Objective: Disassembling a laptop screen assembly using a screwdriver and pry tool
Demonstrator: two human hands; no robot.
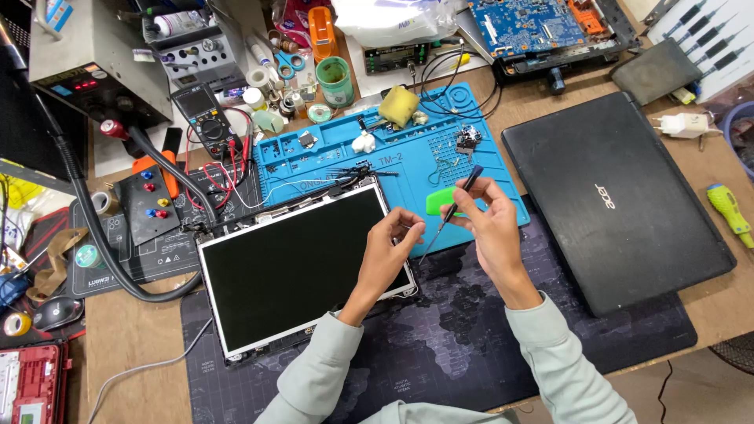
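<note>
Screen panel [294,267] beside screwdriver-holding right hand [491,224]

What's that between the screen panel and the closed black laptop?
In the head view, both hands sit there: the left hand and the right hand holding a screwdriver, over the dark desk mat.

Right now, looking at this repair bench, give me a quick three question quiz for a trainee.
1. True or false: the right hand holds a slim dark screwdriver.
2. What lies under the left hand? A) a bare laptop screen panel B) a keyboard C) a red case
3. Which side of the blue work mat is the closed black laptop on, as the person sees it?

Key: 1 true. 2 A, the screen panel. 3 The right side.
</note>
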